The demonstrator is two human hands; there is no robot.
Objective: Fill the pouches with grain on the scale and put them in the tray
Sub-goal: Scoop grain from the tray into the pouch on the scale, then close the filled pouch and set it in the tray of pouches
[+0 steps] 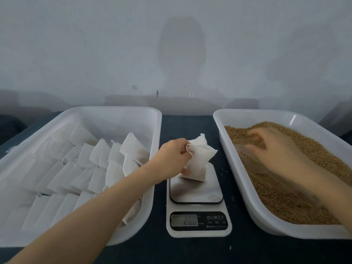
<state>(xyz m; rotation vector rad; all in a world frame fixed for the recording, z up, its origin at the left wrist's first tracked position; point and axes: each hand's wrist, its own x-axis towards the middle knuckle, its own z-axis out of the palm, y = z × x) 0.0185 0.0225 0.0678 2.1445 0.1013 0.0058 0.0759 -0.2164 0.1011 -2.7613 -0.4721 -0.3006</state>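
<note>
Two bare hands work apart. The left hand (pixel 171 159) reaches in from the near left corner of the tabletop (pixel 190 250) and pinches the open rim of a white pouch (pixel 202 159) between thumb and curled fingers. The right hand (pixel 276 149) lies in the right tray (pixel 236 168), fingers curled down over a clear scoop (pixel 245 157) sunk in brown grain (pixel 285 202).

That hand and the scoop are smeared by motion blur, so the scoop's outline and how much it carries cannot be told. The right forearm is cut off by the frame's right edge.

The pouch stands tilted, its bottom on the far edge of the plate of the scale (pixel 196 191), at the middle of the tabletop between the two trays. Its long axis rises from the plate toward the far right, the mouth uppermost and a drawstring loop at its top. The left hand hides the pouch's near left side.

The display (pixel 184 220), at the scale's near edge, shows digits too blurred to read surely.

Along the tabletop's left side, the left tray (pixel 114 119) holds rows of flat white pouches (pixel 99 155), the near ones covered by the forearm.
</note>
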